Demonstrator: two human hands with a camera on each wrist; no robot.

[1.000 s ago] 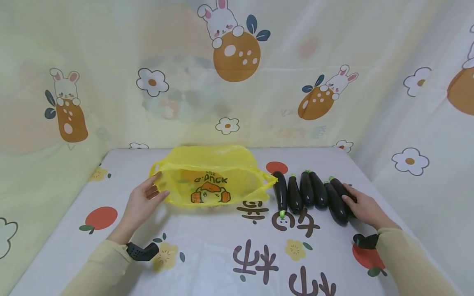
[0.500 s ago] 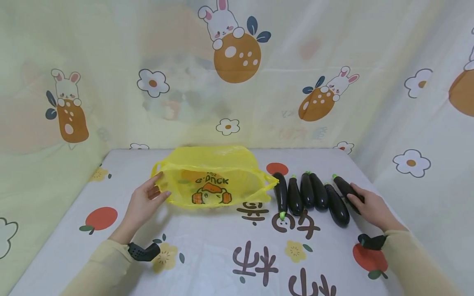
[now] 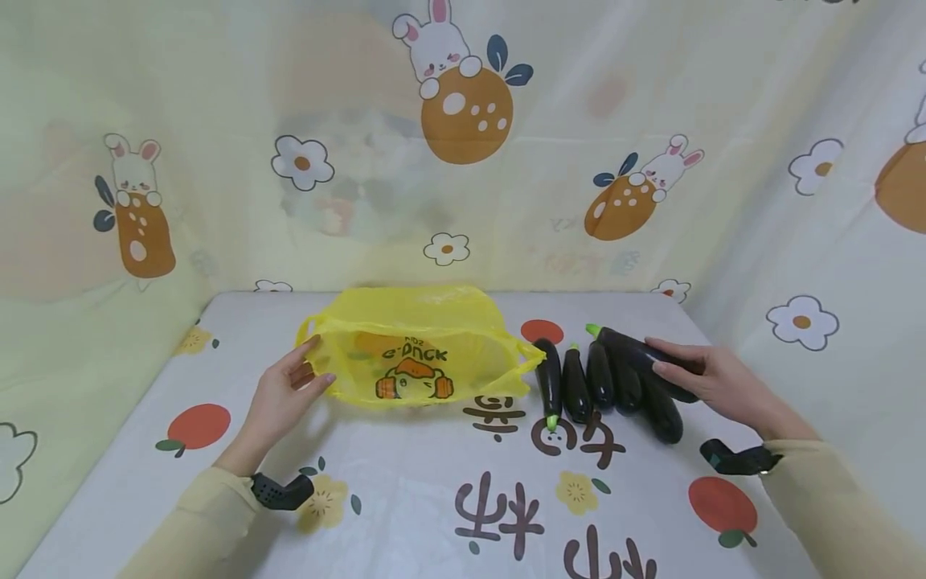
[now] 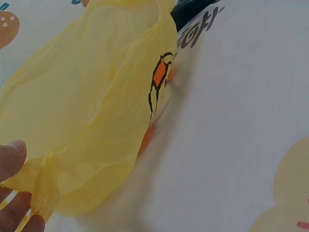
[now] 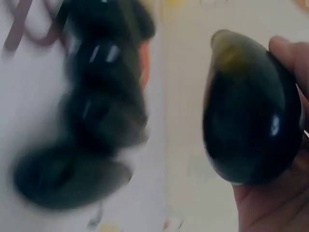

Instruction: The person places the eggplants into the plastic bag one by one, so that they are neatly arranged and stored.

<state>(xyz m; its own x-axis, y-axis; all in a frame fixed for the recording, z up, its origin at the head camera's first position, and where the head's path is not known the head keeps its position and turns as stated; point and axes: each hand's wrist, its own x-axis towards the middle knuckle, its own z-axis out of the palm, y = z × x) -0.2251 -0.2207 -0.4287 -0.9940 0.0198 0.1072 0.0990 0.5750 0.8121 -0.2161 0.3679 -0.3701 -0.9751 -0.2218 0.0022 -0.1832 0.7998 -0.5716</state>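
Observation:
My right hand (image 3: 716,382) grips a dark eggplant (image 3: 640,355) near its lower end, its green stem pointing up and to the left. In the right wrist view the held eggplant (image 5: 253,111) looms large, lifted off the cloth. Several more eggplants (image 3: 576,384) lie side by side beneath and left of it. A yellow plastic bag (image 3: 412,366) with a duck print stands with its mouth spread wide. At its left side my left hand (image 3: 285,390) holds the handle; in the left wrist view the fingers (image 4: 14,210) curl round the gathered plastic.
A white printed cloth (image 3: 376,498) covers the table. Behind it hangs a pale curtain (image 3: 347,201) with rabbit drawings, and similar fabric closes both sides. The bag's right handle (image 3: 531,354) touches or nearly touches the leftmost eggplant.
My right hand has drawn one eggplant off the right end of the row, raised it and swung it leftward over the others. The left hand and bag have stayed nearly still.

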